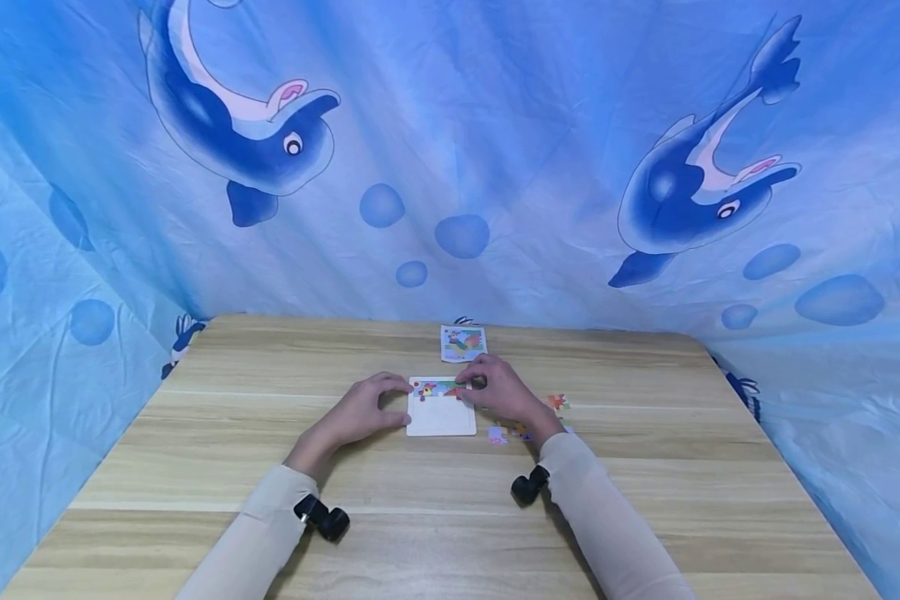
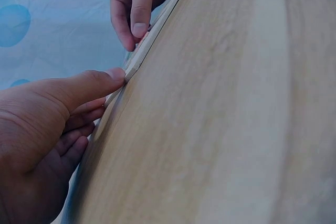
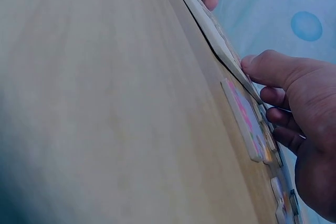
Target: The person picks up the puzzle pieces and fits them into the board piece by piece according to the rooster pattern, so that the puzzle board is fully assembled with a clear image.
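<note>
A small white puzzle board (image 1: 441, 421) lies flat on the table, with a row of colourful jigsaw pieces (image 1: 431, 388) along its far edge. My left hand (image 1: 363, 408) holds the board at its left side, forefinger near the far corner and thumb near the front one. In the left wrist view, the left thumb (image 2: 100, 83) meets the board's corner. Over the row's right end, my right hand (image 1: 498, 390) pinches a reddish puzzle piece (image 1: 457, 392) between thumb and forefinger, close on the board. The fingers partly hide that piece.
Loose puzzle pieces (image 1: 498, 434) lie right of the board, some under the right wrist; another piece (image 1: 558, 402) is farther back. A picture card (image 1: 463, 342) lies beyond the board near the table's back edge. A blue dolphin-print curtain (image 1: 450, 150) hangs behind the wooden table (image 1: 285, 342).
</note>
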Available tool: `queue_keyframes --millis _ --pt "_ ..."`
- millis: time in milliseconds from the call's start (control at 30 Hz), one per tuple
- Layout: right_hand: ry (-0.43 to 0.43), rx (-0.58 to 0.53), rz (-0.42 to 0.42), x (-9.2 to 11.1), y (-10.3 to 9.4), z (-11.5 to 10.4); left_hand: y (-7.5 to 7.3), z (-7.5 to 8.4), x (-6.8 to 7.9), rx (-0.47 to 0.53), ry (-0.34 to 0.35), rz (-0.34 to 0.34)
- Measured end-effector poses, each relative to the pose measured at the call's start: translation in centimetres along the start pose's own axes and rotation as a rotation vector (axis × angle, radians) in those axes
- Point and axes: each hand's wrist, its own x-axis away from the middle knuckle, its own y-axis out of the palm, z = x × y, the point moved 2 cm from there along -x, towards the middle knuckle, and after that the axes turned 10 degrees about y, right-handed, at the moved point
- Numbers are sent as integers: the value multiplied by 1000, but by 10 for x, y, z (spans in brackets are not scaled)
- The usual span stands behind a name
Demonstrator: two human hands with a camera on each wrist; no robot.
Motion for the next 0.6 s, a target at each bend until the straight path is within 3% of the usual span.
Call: queue_keyframes --millis 267,600 --pt "24 -5 -4 6 -4 -1 1 0 2 1 -9 -10" --pt "31 48 75 34 -32 11 -1 1 1 0 8 -9"
